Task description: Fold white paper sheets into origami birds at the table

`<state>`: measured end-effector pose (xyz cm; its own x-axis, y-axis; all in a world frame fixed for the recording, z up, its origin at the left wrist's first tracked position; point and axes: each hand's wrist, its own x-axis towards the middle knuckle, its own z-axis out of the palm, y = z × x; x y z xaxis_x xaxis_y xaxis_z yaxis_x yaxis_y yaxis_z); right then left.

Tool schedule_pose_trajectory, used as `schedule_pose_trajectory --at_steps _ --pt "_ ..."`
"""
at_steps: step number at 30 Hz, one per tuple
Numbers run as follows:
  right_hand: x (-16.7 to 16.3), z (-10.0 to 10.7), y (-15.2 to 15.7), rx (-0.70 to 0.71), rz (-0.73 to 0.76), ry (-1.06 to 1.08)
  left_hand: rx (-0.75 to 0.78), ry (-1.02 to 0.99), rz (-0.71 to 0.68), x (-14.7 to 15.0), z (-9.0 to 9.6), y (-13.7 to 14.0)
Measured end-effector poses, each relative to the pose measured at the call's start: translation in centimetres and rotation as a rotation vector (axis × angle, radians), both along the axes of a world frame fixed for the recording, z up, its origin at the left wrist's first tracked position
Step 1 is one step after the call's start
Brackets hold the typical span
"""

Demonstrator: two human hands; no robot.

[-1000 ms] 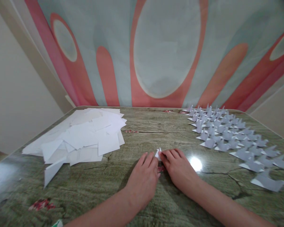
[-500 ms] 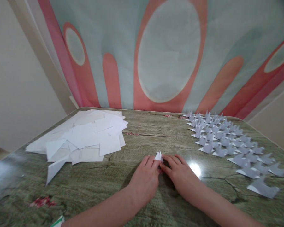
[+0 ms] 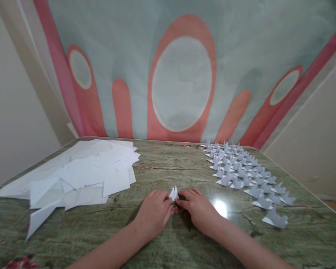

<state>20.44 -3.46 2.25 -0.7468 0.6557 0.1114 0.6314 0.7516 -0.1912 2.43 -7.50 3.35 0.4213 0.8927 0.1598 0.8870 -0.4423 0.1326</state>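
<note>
Between my hands, close to the tabletop, is a small white folded paper figure [image 3: 174,193] with pointed tips sticking up. My left hand [image 3: 154,210] pinches its left side, fingers curled together. On the other side, my right hand [image 3: 198,207] has its thumb and fingers closed on the figure's right edge. The fingertips hide the lower part of the fold. Rows of finished-looking white origami birds [image 3: 238,168] stand to the right of my right hand.
A loose, overlapping pile of white paper sheets [image 3: 84,168] covers the left of the wood-patterned table [image 3: 168,160]. One folded sheet [image 3: 40,218] juts from its near edge. Behind the table hangs a patterned backdrop [image 3: 182,86] in pale green and coral.
The camera view has tilted up and turned slightly right, so everything sits further left and lower. Both hands stay on the paper figure, with the left fingers more curled.
</note>
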Motion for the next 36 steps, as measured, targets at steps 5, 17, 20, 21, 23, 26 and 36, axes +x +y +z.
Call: schedule_pose_trajectory --at_steps 5,17,20,21,23,26,36 --pt "0.3 0.0 1.0 -0.079 -0.131 0.226 -0.093 -0.199 0.114 -2.1 0.5 1.7" --pt "-0.3 -2.2 3.7 -0.373 -0.258 0.494 -0.17 -0.408 0.182 -1.7 -1.6 4.0" --pt "-0.9 -2.6 3.7 -0.379 -0.252 0.496 -0.156 -0.426 0.174 -1.7 -1.9 3.6" --pt "-1.1 -2.6 3.6 -0.375 -0.256 0.5 -0.15 -0.432 0.167 -1.7 -2.0 3.5" --pt "-1.3 -2.7 3.2 -0.361 -0.266 0.515 -0.131 -0.443 0.141 -1.8 -2.0 3.3" --pt "-1.2 -2.8 2.6 -0.349 -0.285 0.543 -0.116 -0.46 0.099 -1.7 -1.9 3.2" --pt "-0.9 -3.2 2.8 -0.337 -0.219 0.612 -0.101 -0.45 0.066 -1.4 -2.2 3.1"
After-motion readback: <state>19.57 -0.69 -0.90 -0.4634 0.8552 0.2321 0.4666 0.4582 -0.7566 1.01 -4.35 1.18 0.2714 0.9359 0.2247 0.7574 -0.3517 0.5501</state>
